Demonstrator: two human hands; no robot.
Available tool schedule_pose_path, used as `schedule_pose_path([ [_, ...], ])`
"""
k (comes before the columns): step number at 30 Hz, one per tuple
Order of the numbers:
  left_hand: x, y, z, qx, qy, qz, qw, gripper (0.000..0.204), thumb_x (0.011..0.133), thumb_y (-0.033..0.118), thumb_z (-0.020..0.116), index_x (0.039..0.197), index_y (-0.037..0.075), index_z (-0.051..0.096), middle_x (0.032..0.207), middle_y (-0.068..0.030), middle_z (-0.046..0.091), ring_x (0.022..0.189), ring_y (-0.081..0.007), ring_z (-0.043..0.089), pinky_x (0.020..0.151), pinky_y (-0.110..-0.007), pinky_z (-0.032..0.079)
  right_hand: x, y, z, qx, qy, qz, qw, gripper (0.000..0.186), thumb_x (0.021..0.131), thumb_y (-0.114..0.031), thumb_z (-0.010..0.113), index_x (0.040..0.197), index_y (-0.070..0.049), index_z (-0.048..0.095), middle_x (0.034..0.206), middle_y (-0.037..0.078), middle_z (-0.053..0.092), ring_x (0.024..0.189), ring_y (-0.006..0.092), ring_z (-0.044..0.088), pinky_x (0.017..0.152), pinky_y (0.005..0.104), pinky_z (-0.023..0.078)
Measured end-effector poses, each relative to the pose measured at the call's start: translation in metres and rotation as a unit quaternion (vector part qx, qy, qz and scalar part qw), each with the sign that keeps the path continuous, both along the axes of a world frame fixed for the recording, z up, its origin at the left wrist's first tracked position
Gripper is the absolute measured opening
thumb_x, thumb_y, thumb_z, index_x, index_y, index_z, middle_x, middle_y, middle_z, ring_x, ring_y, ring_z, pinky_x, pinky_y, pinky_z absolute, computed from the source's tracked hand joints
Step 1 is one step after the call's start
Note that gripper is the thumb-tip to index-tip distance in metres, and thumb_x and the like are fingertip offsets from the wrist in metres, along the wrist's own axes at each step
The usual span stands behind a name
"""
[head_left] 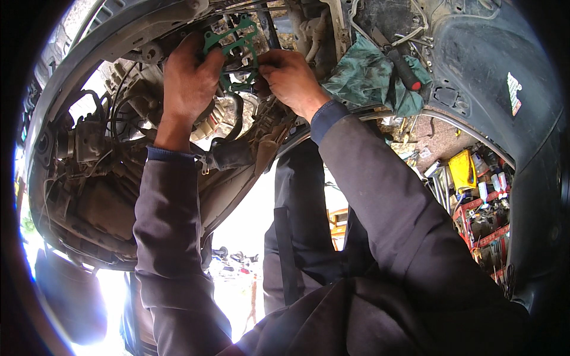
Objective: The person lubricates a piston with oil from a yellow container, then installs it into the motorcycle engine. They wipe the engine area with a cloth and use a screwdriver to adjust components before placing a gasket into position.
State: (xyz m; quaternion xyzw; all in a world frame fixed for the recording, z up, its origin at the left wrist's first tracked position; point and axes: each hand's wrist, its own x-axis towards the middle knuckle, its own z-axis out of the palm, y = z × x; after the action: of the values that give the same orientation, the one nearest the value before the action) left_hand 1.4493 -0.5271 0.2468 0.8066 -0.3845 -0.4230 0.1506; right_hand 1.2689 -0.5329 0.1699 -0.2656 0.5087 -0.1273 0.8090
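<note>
A thin green gasket (241, 43) with several cut-out openings is held up over the open engine bay of a car. My left hand (189, 83) pinches its left edge between thumb and fingers. On the opposite edge, my right hand (291, 80) grips the gasket, its fingertips closed near the rim. Behind the gasket lie metal engine parts and a dark rubber hose (236, 115), partly covered by my hands. Part of the gasket's lower edge is hard to make out against the parts behind.
On the right, a green rag (367, 74) lies on the car body with a red-ended black screwdriver handle (405, 70) on it. Wrenches (409, 35) lie just beyond. The dark fender (499, 65) curves along the right. Below it stands a red tool rack (484, 237) beside a yellow item (462, 171).
</note>
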Motion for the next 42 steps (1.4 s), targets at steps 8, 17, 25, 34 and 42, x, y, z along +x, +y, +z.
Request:
schedule_pose_path([
  [8, 0.003, 0.003, -0.005, -0.012, -0.002, 0.000, 1.000, 0.029, 0.084, 0.020, 0.057, 0.098, -0.004, 0.059, 0.083, -0.0124, 0.061, 0.077, -0.0168, 0.051, 0.073, -0.031, 0.045, 0.002, 0.004, -0.017, -0.145, 0.110, 0.100, 0.978, 0.016, 0.076, -0.006, 0.064, 0.089, -0.001, 0.072, 0.089, 0.017, 0.072, 0.083, 0.0305, 0.070, 0.077, 0.0374, 0.054],
  [17, -0.003, 0.001, -0.008, -0.072, 0.029, 0.023, 0.997, 0.032, 0.085, 0.015, 0.055, 0.111, -0.005, 0.059, 0.097, -0.0151, 0.065, 0.086, -0.0194, 0.057, 0.081, -0.031, 0.046, 0.004, 0.001, -0.024, -0.157, 0.112, 0.116, 0.974, 0.015, 0.077, -0.010, 0.064, 0.087, -0.003, 0.073, 0.088, 0.017, 0.071, 0.086, 0.0333, 0.069, 0.078, 0.0394, 0.054],
  [25, 0.008, 0.005, -0.014, -0.082, -0.011, -0.024, 0.996, 0.035, 0.083, 0.015, 0.055, 0.114, 0.002, 0.061, 0.100, -0.0206, 0.069, 0.091, -0.0340, 0.067, 0.083, -0.037, 0.050, 0.000, -0.010, -0.008, -0.234, 0.132, 0.138, 0.953, 0.018, 0.077, -0.013, 0.067, 0.090, -0.002, 0.072, 0.087, 0.017, 0.071, 0.084, 0.0338, 0.069, 0.077, 0.0400, 0.054],
  [34, 0.007, 0.004, -0.018, -0.082, -0.014, -0.011, 0.996, 0.032, 0.083, 0.015, 0.055, 0.112, 0.003, 0.062, 0.099, -0.0217, 0.068, 0.093, -0.0362, 0.067, 0.084, -0.038, 0.050, 0.020, -0.026, -0.006, -0.283, 0.161, 0.164, 0.931, 0.022, 0.076, -0.019, 0.069, 0.089, -0.002, 0.073, 0.088, 0.018, 0.071, 0.083, 0.0344, 0.069, 0.075, 0.0400, 0.054],
  [42, 0.002, 0.000, -0.015, -0.055, -0.014, 0.000, 0.998, 0.030, 0.082, 0.017, 0.059, 0.107, 0.002, 0.063, 0.095, -0.0212, 0.069, 0.090, -0.0372, 0.067, 0.081, -0.040, 0.051, 0.023, -0.029, -0.013, -0.118, 0.088, 0.065, 0.987, 0.021, 0.077, -0.015, 0.066, 0.090, 0.001, 0.072, 0.089, 0.017, 0.071, 0.083, 0.0292, 0.070, 0.074, 0.0349, 0.054],
])
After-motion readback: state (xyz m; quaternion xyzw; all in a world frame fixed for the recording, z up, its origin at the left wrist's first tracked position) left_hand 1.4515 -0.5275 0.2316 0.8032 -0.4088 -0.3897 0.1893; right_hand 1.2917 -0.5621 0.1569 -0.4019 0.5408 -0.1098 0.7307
